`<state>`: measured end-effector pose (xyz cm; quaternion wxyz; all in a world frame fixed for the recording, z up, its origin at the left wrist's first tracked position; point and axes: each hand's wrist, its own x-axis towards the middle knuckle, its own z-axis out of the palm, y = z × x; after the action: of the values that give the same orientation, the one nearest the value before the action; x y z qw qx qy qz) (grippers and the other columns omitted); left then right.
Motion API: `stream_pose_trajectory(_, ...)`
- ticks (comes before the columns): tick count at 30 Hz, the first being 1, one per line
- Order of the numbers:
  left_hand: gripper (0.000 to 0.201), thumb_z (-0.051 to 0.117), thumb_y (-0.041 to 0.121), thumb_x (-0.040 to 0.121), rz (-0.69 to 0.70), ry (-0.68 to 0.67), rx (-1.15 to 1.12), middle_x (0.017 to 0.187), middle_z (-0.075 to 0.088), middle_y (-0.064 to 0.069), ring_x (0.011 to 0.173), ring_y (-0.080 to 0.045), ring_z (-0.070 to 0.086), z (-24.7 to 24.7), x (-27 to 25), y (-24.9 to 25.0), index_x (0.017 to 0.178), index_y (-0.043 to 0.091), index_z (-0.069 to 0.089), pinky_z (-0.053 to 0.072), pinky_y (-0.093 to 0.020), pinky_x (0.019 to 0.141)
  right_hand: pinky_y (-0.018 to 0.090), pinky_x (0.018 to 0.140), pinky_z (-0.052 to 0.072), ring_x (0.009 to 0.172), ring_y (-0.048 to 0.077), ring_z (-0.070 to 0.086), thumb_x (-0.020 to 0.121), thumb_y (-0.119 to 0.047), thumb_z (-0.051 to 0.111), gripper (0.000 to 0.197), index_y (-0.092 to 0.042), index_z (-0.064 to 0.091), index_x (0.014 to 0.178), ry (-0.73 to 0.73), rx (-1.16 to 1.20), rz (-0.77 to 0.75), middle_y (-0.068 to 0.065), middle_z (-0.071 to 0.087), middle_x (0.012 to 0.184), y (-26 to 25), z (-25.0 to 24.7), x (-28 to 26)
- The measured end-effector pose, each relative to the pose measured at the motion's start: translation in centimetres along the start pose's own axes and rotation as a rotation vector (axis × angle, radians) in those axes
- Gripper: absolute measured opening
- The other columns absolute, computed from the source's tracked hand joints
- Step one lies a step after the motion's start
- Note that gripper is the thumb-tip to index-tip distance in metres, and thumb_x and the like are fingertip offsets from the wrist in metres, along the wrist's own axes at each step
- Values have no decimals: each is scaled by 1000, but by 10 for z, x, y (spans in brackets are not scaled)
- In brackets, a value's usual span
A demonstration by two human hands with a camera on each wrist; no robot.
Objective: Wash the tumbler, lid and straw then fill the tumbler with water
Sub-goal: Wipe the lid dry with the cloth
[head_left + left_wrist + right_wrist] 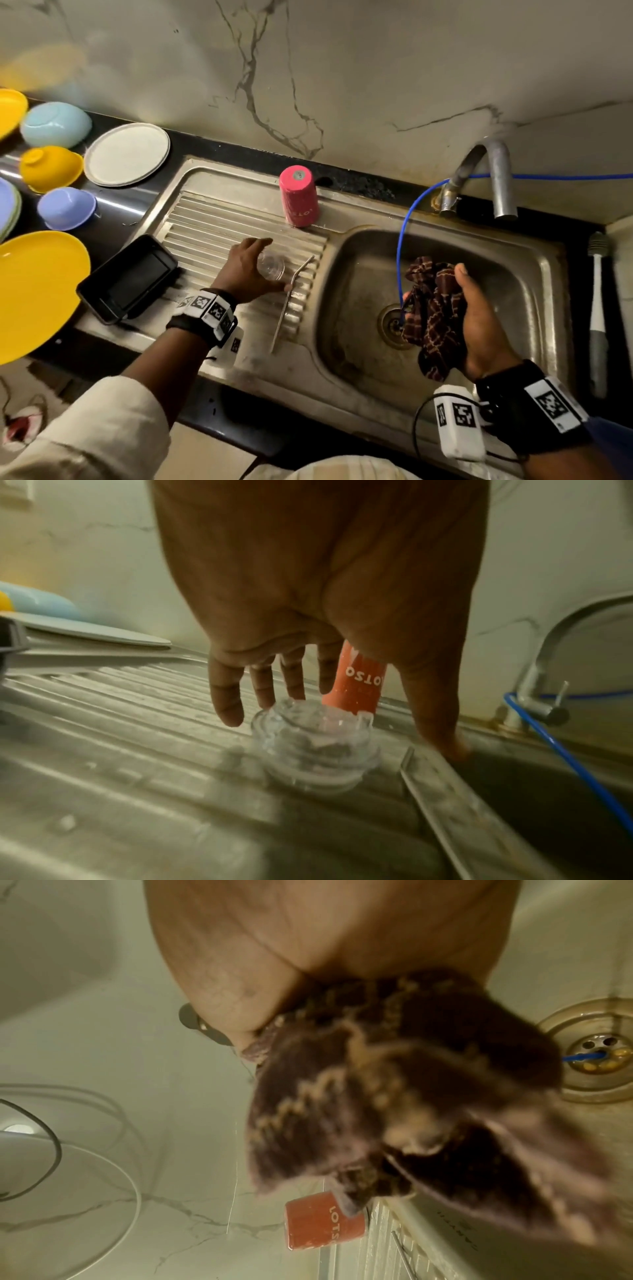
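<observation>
**Left hand over the lid, cloth ready in the right**

Left hand (247, 270), fingers spread and straight, hovers over the clear lid (271, 264) on the ribbed drainboard (205, 226); whether the fingertips touch it I cannot tell. Right hand (479, 325) is curled round a dark patterned cloth (433, 308) above the sink basin (359, 274).

Likely step: pick up the lid for scrubbing. Best to pinch its rim; it looks wet and slippery.

Metal straw (291, 298) lies just beside the lid, easy to knock. Pink tumbler (298, 196) stands upside down behind. Blue hose (402, 240) runs into the drain, crowding the basin. Tap (493, 178) beyond; black tray (128, 279) and plates (126, 154) to the left.
</observation>
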<state>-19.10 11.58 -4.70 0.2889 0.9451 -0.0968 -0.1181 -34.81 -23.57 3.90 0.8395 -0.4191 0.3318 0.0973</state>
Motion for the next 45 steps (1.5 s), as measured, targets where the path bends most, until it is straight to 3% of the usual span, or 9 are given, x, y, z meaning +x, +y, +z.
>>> stream_pose_trajectory(7,95,103,32,56,43,94,17,125,57,-16,115,-37,56,12,-6,7,140,12,63,50,-47,102,42,62,60,69,27,72,105,-44,53,39,-16,81,104,96,-177,-133,17,77,93,6,2,-6)
stream_pose_trajectory(11,72,102,45,57,-62,104,-349,105,64,1,95,-17,63,11,-14,57,115,17,69,47,-26,85,53,90,58,87,24,73,104,-34,59,22,-23,73,117,102,-316,-323,10,78,110,5,3,-9)
stream_pose_trajectory(15,55,99,36,58,-158,-4,-990,73,63,3,69,-18,61,22,-36,121,90,15,59,50,-32,64,43,106,52,112,13,72,104,-35,59,22,-30,74,118,77,-459,-510,-6,78,118,0,11,-17)
stream_pose_trajectory(19,46,90,53,72,-167,-194,-1265,79,64,-12,69,-24,61,37,-54,171,84,13,71,47,-36,67,55,109,50,117,19,70,97,-60,61,37,-36,70,124,34,-566,-566,-5,75,122,-4,10,-24)
stream_pose_trajectory(22,65,50,75,93,-291,-397,-1370,105,74,-14,89,-25,71,45,-61,191,100,18,80,53,-39,78,58,108,50,117,20,70,93,-62,61,39,-37,71,122,69,-540,-575,-4,76,121,-3,1,-30)
stream_pose_trajectory(27,63,35,56,106,-366,-454,-1517,128,70,-19,112,-31,68,50,-68,209,112,12,81,57,-44,94,56,108,51,115,17,70,95,-56,59,34,-35,72,120,168,-537,-663,-7,76,118,-6,-9,-40)
stream_pose_trajectory(35,55,53,44,104,-321,-401,-1425,129,67,-27,109,-34,67,59,-72,244,134,0,63,50,-53,105,21,102,50,111,7,65,105,-31,59,26,-15,72,121,210,-906,-893,-2,67,120,-8,-16,-47)
stream_pose_trajectory(38,41,45,38,106,-296,-352,-1365,109,74,-20,97,-32,70,66,-78,262,114,8,71,54,-49,91,6,93,44,107,8,65,104,-25,60,24,-13,72,121,263,-1047,-970,-1,69,118,-16,-11,-45)
stream_pose_trajectory(45,54,35,53,109,-240,-368,-1412,94,77,-11,83,-20,75,77,-78,278,109,13,71,62,-30,64,33,80,59,93,12,68,100,-31,64,21,-20,71,115,337,-1190,-1060,-3,71,110,-16,0,-49)
